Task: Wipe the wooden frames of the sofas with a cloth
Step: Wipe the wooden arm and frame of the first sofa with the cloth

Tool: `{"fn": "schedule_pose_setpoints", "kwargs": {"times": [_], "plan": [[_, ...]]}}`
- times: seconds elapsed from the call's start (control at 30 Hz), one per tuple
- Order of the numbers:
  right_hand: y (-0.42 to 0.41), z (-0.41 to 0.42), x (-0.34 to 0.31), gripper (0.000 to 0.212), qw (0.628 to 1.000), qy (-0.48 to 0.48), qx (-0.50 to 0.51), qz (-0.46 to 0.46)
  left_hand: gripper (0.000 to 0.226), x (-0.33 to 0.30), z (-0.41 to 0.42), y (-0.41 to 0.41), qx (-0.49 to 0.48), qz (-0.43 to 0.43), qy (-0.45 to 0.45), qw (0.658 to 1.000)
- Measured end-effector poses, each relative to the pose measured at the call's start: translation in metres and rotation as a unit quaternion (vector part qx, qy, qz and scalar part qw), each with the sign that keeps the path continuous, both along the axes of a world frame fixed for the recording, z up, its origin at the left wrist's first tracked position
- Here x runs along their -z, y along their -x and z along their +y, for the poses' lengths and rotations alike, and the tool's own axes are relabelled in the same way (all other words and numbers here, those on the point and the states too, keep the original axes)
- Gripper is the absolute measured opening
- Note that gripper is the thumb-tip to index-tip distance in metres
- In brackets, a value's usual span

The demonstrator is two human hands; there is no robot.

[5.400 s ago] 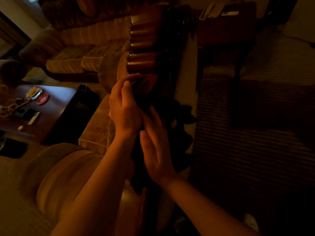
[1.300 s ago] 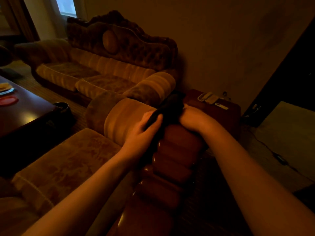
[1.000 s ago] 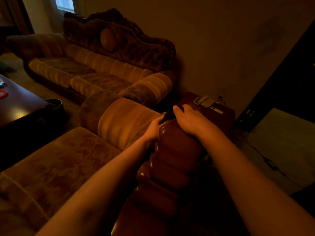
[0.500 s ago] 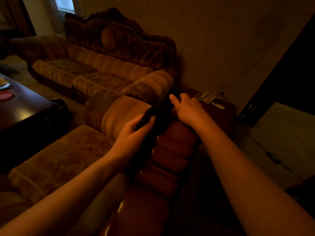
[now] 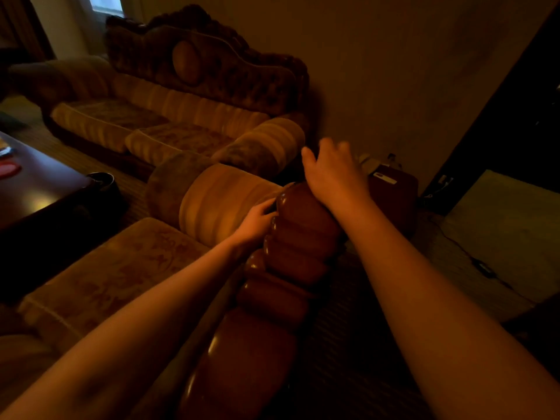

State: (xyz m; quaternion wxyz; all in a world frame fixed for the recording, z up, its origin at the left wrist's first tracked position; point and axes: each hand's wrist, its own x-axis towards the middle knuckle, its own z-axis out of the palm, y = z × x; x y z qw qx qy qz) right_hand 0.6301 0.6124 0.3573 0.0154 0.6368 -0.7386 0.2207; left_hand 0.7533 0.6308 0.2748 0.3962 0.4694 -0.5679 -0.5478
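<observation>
Standing right by the sofa here, room's pretty dim. The left hand (image 5: 257,221) is tucked down against the near side of the carved wooden frame (image 5: 298,234), fingers curled in where the top lobe meets the striped armrest cushion (image 5: 218,201). There's only a dark sliver at those fingertips. It could be the cloth, honestly can't tell, and I can't make out the cloth anywhere else. The right hand (image 5: 331,171) is lifted just past the frame's top, fingers spread and a bit blurred, holding nothing.

If it were me: that frame is all rounded lobes with grooves between them, running back from the left hand toward the person. I'd bunch the cloth so it gets into each groove, not just skim the shiny tops. Work one lobe at a time and drop the free right hand onto the top to steady things. The far sofa (image 5: 181,86) beyond both hands looks like it still needs its turn.
</observation>
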Motion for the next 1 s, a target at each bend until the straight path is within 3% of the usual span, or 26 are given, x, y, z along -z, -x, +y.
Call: {"fn": "schedule_pose_setpoints", "kwargs": {"times": [0.1,0.2,0.37,0.5,0.73,0.83,1.0], "plan": [[-0.005,0.009,0.0,0.03,0.971,0.208,-0.071,0.095,0.038,-0.007,0.018,-0.015,-0.005,0.051,-0.035,0.998],[-0.009,0.017,0.003,0.022,0.948,0.276,-0.153,0.043,0.031,-0.014,0.045,-0.033,-0.007,0.074,-0.051,0.996],[-0.028,0.061,0.017,0.029,0.918,0.277,-0.253,-0.128,0.033,-0.024,0.085,-0.053,-0.037,0.007,-0.011,0.999],[-0.042,0.107,0.032,0.017,0.892,0.281,-0.266,-0.234,0.036,-0.028,0.113,-0.057,-0.036,-0.021,0.062,0.997],[-0.049,0.162,0.052,0.019,0.902,0.203,-0.295,-0.243,0.05,-0.029,0.164,-0.065,-0.055,-0.156,0.158,0.973],[-0.054,0.178,0.058,0.018,0.911,0.176,-0.282,-0.244,0.053,-0.026,0.179,-0.074,-0.025,-0.291,0.176,0.94],[-0.046,0.193,0.06,0.02,0.922,0.15,-0.283,-0.216,0.044,-0.02,0.173,-0.086,-0.038,-0.38,0.216,0.898]]}}
